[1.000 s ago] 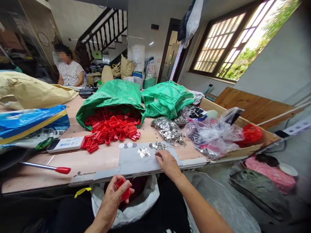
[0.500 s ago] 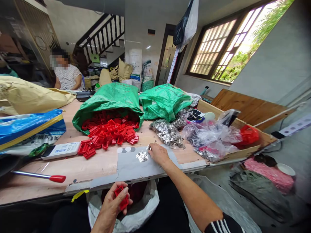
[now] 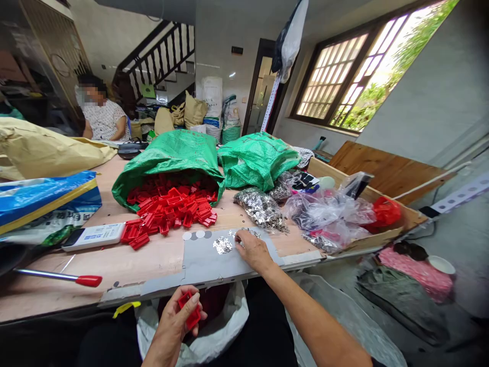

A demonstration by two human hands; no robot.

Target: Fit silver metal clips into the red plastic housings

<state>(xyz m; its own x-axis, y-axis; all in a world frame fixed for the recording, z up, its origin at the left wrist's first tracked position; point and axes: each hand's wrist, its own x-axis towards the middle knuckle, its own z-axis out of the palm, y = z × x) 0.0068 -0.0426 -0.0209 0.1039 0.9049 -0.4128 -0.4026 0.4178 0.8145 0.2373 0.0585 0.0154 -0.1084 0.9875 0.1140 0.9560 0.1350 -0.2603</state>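
Note:
My left hand (image 3: 176, 320) is closed round a red plastic clip (image 3: 188, 310), held below the table's front edge over a white bag (image 3: 219, 326) in my lap. On a grey sheet (image 3: 202, 262) at the table's edge rests my right hand (image 3: 250, 247). Its fingertips pinch at small silver metal pieces (image 3: 244, 233); I cannot make out whether it holds one. A small heap of the same silver pieces (image 3: 223, 245) lies just left of that hand. Behind, a pile of red clips (image 3: 170, 207) spills from a green sack (image 3: 173, 153).
A second green sack (image 3: 260, 158), a clear bag of silver pieces (image 3: 262, 208) and plastic bags (image 3: 328, 214) lie behind and right. A white remote (image 3: 95, 237) and a red-handled tool (image 3: 61, 277) lie at left. Another person (image 3: 100, 114) sits at the table's far end.
My right hand slid left across the grey sheet among the silver pieces, then drew back slightly. My left hand, still holding the red clip, dropped a little lower.

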